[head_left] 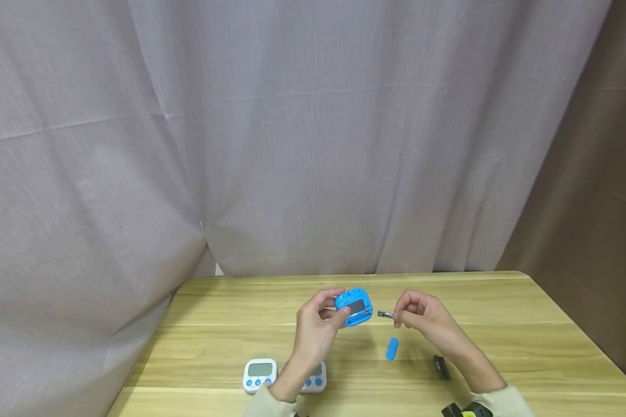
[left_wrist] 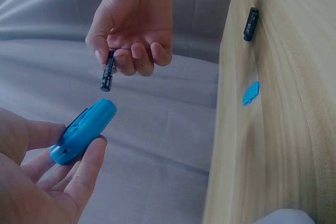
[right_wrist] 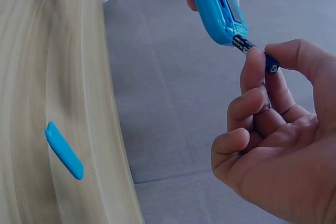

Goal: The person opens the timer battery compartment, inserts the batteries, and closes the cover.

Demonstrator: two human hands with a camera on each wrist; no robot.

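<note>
My left hand holds a blue digital timer by its edges above the table, thumb on the face turned to me. The right wrist view shows recesses in this face of the timer. Between thumb and fingertips my right hand pinches a small dark cylindrical battery. In the left wrist view the battery points down at the timer's near end, with a small gap between them. A blue battery cover lies on the wood below the hands.
Another dark battery lies on the wooden table by my right forearm. Two white timers with blue buttons, one at the left and one partly behind my left wrist, lie nearer me. A grey curtain hangs behind the table.
</note>
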